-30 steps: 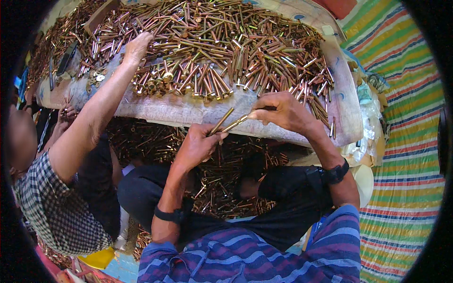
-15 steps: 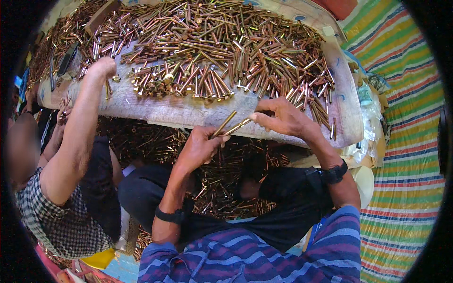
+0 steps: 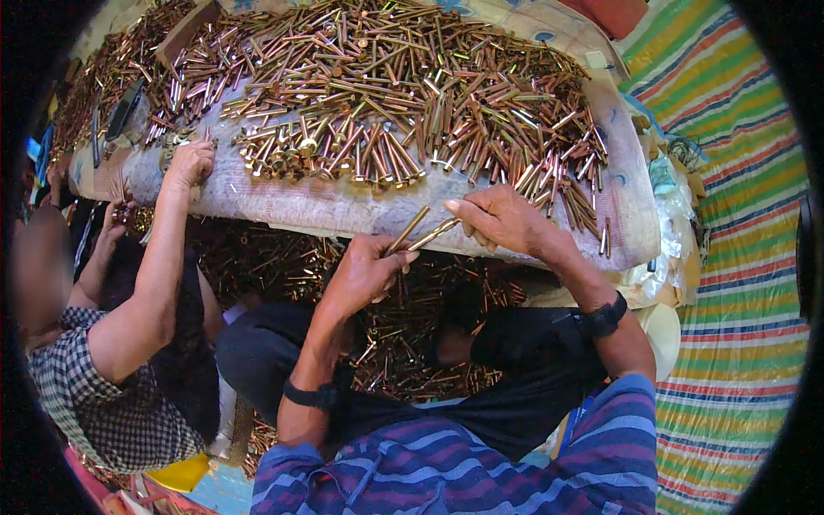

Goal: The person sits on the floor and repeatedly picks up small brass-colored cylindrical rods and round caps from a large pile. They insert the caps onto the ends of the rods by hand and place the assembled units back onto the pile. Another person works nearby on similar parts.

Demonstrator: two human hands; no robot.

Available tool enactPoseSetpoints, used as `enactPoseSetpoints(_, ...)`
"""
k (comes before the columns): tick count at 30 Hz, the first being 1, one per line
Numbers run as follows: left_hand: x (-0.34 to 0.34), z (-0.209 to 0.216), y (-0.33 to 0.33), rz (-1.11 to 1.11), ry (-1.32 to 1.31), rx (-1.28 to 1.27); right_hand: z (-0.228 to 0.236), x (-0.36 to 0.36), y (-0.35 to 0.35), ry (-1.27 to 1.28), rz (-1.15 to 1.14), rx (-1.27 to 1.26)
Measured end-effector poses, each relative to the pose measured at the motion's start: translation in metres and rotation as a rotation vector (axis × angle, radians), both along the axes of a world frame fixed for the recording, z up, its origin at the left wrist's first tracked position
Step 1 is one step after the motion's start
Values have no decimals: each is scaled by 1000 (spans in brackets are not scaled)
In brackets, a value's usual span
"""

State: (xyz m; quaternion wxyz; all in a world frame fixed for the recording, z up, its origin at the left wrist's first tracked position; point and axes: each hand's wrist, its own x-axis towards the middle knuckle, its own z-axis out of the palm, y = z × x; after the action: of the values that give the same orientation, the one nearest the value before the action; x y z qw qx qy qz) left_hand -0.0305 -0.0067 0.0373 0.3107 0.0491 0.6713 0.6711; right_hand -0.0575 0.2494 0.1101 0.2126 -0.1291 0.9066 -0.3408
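Observation:
My left hand (image 3: pixel 365 268) is closed around long brass-coloured bolts, held in front of the table edge. One bolt (image 3: pixel 410 228) sticks up at a steep slant, and a second bolt (image 3: pixel 434 234) points toward my right hand (image 3: pixel 498 221). At that second bolt's far end, my right fingers are curled against the tip, with the thumb stretched out above it. Whether a small part sits on the tip is hidden by the fingers. On the padded table (image 3: pixel 318 209), a row of bolts with heads toward me (image 3: pixel 378 163) lies beyond my hands.
A large heap of bolts (image 3: pixel 360 60) covers the table's far part. More bolts (image 3: pixel 399 343) lie below, between my knees. To my left, a co-worker's hand (image 3: pixel 193 161) is over the table edge. Plastic bags (image 3: pixel 665 215) and a striped sheet (image 3: pixel 747 257) are at right.
My right thumb has lifted and shifted slightly left from the bolt's tip. My left hand stays nearly still. The co-worker's raised arm has come down toward the table's near edge.

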Motion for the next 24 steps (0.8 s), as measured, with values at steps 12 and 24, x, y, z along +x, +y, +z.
enactPoseSetpoints(12,0,2,-1,9,-17,15,-2,0,-3,155,15,-22)
enactPoseSetpoints(24,1,-6,-1,25,-22,41,-2,0,-14,-91,-163,25)
